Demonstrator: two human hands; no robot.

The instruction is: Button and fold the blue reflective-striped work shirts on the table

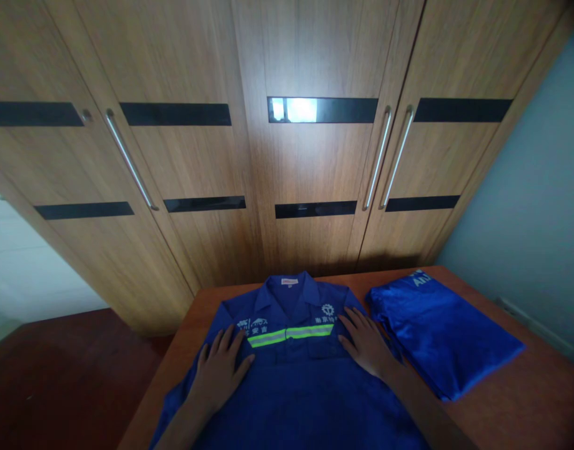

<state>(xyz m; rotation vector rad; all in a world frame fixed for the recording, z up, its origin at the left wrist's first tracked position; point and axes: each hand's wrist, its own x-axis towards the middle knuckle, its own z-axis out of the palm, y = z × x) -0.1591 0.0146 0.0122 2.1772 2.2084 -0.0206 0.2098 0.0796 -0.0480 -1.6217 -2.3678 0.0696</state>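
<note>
Head view, looking forward and down. A blue work shirt (296, 375) lies front-up in the lower centre of the frame on a reddish-brown wooden counter (525, 400), its collar (289, 290) pointing away from the viewer. A yellow-green reflective stripe (291, 334) runs across the chest, with small white printed marks above it on both sides; the print is too small to read.

The left hand (218, 369) lies flat and open on the shirt at lower left of centre, palm down, fingers spread toward the stripe. The right hand (366, 344) lies flat and open at lower right of centre, just below the chest mark, fingers fanned toward the collar. Neither hand grips any cloth; both press on the fabric.

To the right of the shirt, just beside it and perhaps touching at the edge, is a folded blue garment (443, 337) of shinier cloth, lying at an angle toward the right of the frame.

The upper half of the frame is filled by a wooden wardrobe (287, 162) with dark horizontal bands and long metal handles. A pale wall shows at far right, dark red floor at lower left.

For smoothing, flat palms moving outward from the middle, with even pressure on both sides, would likely keep the front from bunching.
</note>
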